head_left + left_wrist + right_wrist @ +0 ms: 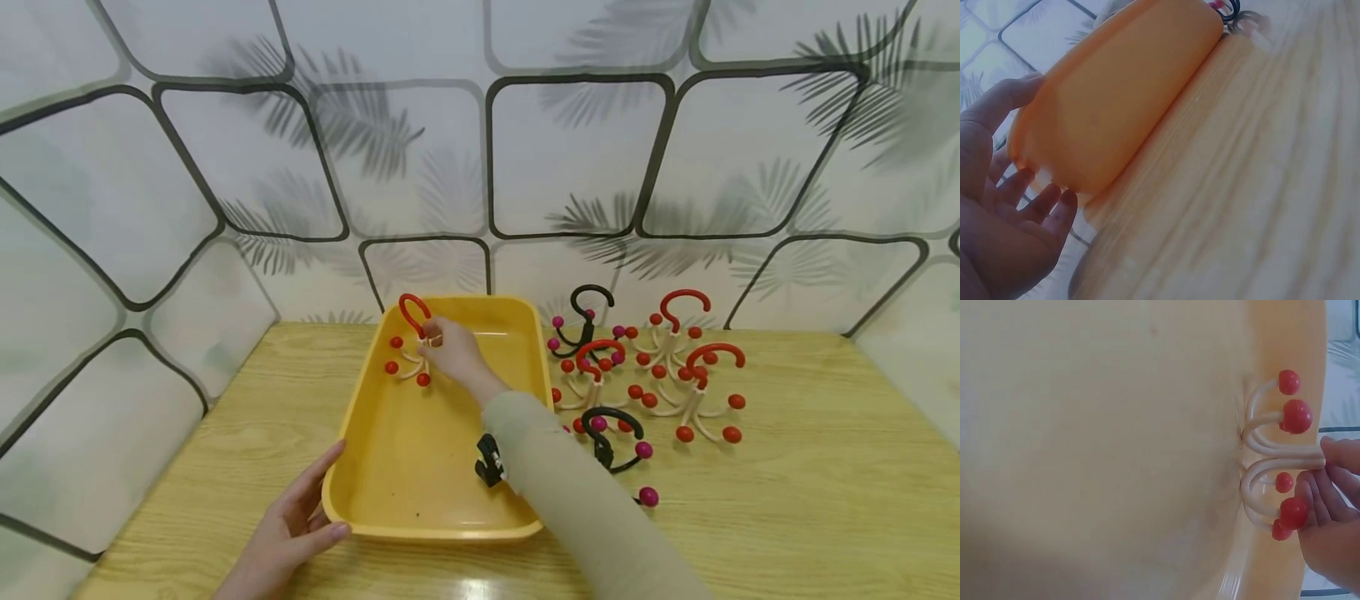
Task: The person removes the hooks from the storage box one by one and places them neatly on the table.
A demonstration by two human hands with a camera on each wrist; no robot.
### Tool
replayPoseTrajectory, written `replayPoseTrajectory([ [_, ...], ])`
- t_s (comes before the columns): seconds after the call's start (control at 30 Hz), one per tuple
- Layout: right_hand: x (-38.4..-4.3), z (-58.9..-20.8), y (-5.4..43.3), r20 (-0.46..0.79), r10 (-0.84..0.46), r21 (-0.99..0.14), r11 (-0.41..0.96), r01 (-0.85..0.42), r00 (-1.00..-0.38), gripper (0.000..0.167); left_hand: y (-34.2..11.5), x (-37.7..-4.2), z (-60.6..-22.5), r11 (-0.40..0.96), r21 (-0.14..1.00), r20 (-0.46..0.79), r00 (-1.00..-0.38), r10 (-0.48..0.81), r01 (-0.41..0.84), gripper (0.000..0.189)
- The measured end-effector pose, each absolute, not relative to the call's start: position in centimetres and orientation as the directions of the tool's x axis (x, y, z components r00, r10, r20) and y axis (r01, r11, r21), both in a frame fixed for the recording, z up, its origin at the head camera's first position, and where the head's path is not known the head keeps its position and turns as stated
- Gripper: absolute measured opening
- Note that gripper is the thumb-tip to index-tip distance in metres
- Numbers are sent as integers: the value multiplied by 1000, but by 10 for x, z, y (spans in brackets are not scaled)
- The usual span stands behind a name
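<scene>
My right hand pinches the stem of a claw hanger with cream prongs, red ball tips and a red hook. This hanger is inside the far left part of a yellow tray, its hook pointing up; in the right wrist view its curved prongs are close against the tray floor. At the tray's near left corner, my left hand holds the outside, fingers along the left side and thumb at the front. The left wrist view shows these fingers curled against the orange-looking tray wall.
Right of the tray, several more claw hangers stand on the wooden table: red-hooked ones and black ones with magenta balls. My right forearm crosses the tray's right rim and partly hides a near black hanger. A patterned wall rises behind.
</scene>
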State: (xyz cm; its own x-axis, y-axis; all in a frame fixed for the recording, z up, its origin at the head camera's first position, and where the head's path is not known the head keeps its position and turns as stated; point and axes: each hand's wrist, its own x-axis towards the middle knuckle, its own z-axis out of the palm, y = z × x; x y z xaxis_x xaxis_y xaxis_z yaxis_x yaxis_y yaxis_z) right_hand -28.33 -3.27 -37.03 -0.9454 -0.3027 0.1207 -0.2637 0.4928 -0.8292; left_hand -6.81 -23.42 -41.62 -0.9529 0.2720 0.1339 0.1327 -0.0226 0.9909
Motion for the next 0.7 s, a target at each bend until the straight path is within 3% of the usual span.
replayPoseTrajectory([
  [0.13, -283, -372, -32, 121, -309, -826, 496, -268, -943, 19, -234, -68, -415, -6, 994, 110, -960, 257, 112, 76],
  [0.7, -275, -357, -28, 92, -402, -801, 514, -308, -911, 14, -234, -69, -415, -11, 992, 124, -957, 264, 125, 76],
])
